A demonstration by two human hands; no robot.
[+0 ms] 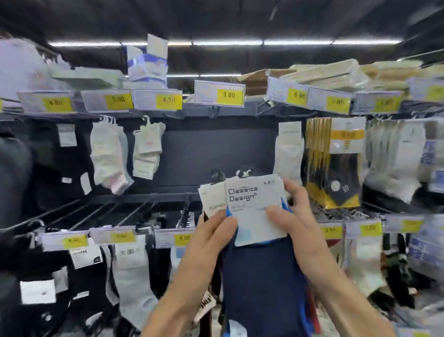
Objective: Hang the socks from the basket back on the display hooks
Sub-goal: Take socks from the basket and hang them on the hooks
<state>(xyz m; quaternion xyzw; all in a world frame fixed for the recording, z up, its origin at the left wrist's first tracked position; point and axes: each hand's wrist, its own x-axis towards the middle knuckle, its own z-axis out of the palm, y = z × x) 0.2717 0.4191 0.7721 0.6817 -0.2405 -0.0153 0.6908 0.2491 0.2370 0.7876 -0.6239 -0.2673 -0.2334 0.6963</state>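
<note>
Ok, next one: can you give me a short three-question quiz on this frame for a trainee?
1. True or false: the left hand and the right hand both hold the navy socks.
2. The front card on the socks reads: A) Classics Design, B) Sport Line, C) Cotton Club.
3. Fill in: the price tag on the shelf edge straight above the socks reads ___.

Key: 1 true; 2 A; 3 3.80.
</note>
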